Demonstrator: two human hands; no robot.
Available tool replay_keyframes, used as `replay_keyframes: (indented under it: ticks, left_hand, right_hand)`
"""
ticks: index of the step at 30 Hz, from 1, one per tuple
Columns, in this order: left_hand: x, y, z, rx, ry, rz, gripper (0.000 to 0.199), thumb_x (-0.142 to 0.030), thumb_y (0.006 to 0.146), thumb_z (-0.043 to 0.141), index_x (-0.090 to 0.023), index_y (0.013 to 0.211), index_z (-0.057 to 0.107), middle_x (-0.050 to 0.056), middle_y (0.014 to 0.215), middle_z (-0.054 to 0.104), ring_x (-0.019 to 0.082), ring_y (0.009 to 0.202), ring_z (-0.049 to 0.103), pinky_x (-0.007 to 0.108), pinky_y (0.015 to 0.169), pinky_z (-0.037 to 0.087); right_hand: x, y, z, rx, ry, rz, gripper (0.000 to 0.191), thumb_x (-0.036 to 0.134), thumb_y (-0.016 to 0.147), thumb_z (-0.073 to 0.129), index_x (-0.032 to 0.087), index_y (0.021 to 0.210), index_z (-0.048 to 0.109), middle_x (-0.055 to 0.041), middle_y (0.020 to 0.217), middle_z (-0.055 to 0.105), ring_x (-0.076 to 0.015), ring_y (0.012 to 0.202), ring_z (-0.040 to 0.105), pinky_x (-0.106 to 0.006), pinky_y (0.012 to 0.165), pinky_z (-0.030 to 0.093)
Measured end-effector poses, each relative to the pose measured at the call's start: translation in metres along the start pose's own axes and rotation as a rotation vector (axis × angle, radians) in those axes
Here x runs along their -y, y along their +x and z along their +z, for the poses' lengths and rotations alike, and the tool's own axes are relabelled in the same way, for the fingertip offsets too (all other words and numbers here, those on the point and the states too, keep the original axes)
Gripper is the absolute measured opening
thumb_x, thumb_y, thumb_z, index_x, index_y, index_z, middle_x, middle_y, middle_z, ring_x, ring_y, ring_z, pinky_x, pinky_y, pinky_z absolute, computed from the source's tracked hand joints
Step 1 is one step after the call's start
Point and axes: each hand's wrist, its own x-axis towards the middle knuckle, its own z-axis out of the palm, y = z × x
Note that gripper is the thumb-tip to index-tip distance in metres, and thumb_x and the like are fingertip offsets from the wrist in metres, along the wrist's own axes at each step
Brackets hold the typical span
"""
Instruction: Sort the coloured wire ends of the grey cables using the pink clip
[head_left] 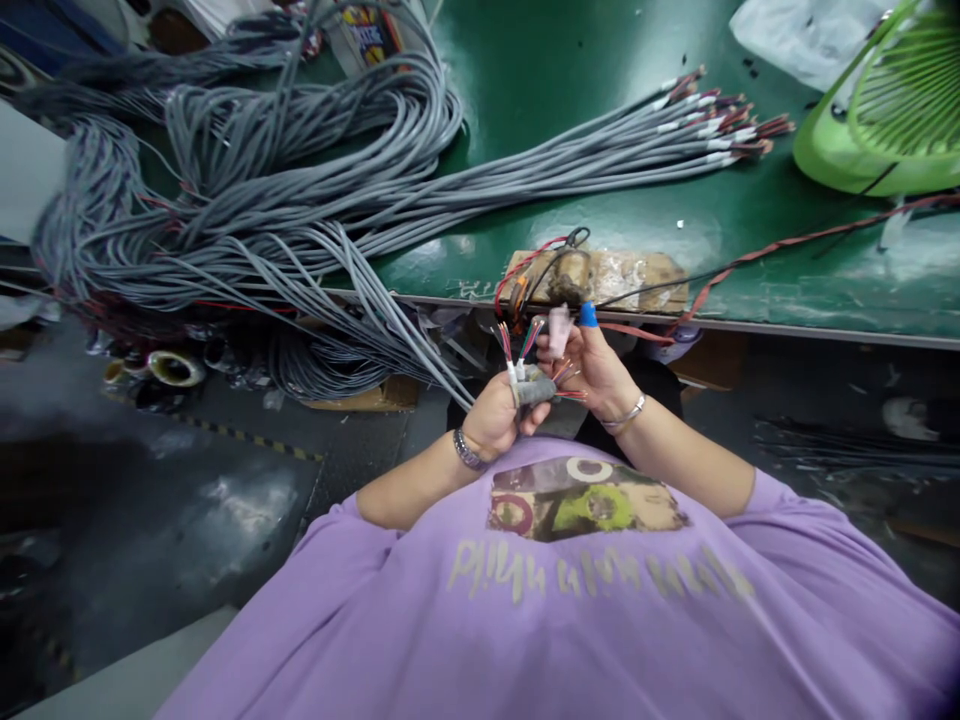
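My left hand (495, 415) is closed around the ends of several grey cables (534, 390), held just in front of my body. Thin coloured wires (506, 345) fan out from white-wrapped cable ends, some upward and some to the right. Beside them is my right hand (596, 370), its thumb with a blue finger cover (589, 315) raised apart from a finger in a pinkish-white cover (559, 332). Its other fingers are partly curled next to the right-pointing wires; whether they touch is hard to see.
On the green table (525, 60) lies a large heap of grey cable (247, 180), with a bundle of stripped ends (720, 130) reaching right. A wooden block (637, 280) sits at the table edge. A green fan (892, 110) and a plastic bag (802, 35) are at right.
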Motion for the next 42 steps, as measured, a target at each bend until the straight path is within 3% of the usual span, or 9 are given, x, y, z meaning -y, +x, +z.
replay_keyframes:
  ticks: [7,14,19,25,31,42]
  left_hand:
    - [0.002,-0.012,-0.002,0.004,0.03,0.004,0.039,-0.047,0.063,0.079,-0.018,0.072,0.053,-0.006,0.046,0.051,0.007,0.036,0.043,0.017,0.031,0.026]
    - [0.002,-0.011,-0.001,-0.014,0.016,0.056,0.037,-0.046,0.066,0.079,-0.018,0.072,0.055,-0.006,0.048,0.053,0.006,0.035,0.043,0.017,0.032,0.027]
    - [0.002,-0.007,-0.001,-0.025,-0.001,0.062,0.037,-0.045,0.066,0.078,-0.018,0.073,0.054,-0.007,0.047,0.051,0.005,0.034,0.041,0.017,0.033,0.027]
    - [0.003,-0.003,-0.001,-0.038,-0.011,0.052,0.039,-0.046,0.064,0.08,-0.018,0.075,0.055,-0.007,0.047,0.051,0.005,0.035,0.04,0.017,0.033,0.026]
    - [0.003,-0.002,-0.003,-0.031,-0.011,0.053,0.037,-0.045,0.066,0.078,-0.018,0.073,0.054,-0.006,0.046,0.053,0.005,0.033,0.039,0.017,0.033,0.027]
    - [0.004,-0.001,-0.003,-0.053,0.011,0.037,0.039,-0.047,0.063,0.079,-0.018,0.074,0.054,-0.006,0.046,0.053,0.005,0.033,0.04,0.018,0.034,0.026]
  right_hand:
    - [0.004,-0.005,-0.002,0.051,-0.008,0.042,0.06,0.08,0.082,0.05,0.021,0.083,0.064,-0.0029,0.076,0.069,-0.0131,0.06,0.055,-0.026,0.055,0.045]
    - [0.005,-0.009,0.001,-0.011,-0.071,-0.05,0.029,0.049,0.084,0.069,0.02,0.082,0.065,0.0001,0.071,0.066,-0.0114,0.06,0.053,-0.024,0.055,0.044]
    - [0.002,-0.006,-0.004,0.004,-0.105,-0.089,0.046,0.066,0.084,0.063,0.021,0.084,0.066,-0.0012,0.074,0.067,-0.0111,0.058,0.055,-0.025,0.053,0.045]
    - [0.0,0.0,-0.001,0.009,-0.121,-0.029,0.062,0.082,0.077,0.055,0.02,0.078,0.062,-0.0026,0.073,0.068,-0.0109,0.057,0.057,-0.024,0.052,0.047]
    - [0.0,0.005,0.002,-0.03,0.02,0.002,0.054,0.074,0.078,0.063,0.02,0.077,0.063,0.0004,0.066,0.066,-0.009,0.056,0.058,-0.021,0.052,0.047]
    - [-0.001,0.005,0.003,-0.043,0.061,0.011,0.048,0.067,0.08,0.067,0.019,0.078,0.064,-0.0008,0.068,0.068,-0.0113,0.06,0.061,-0.023,0.055,0.048]
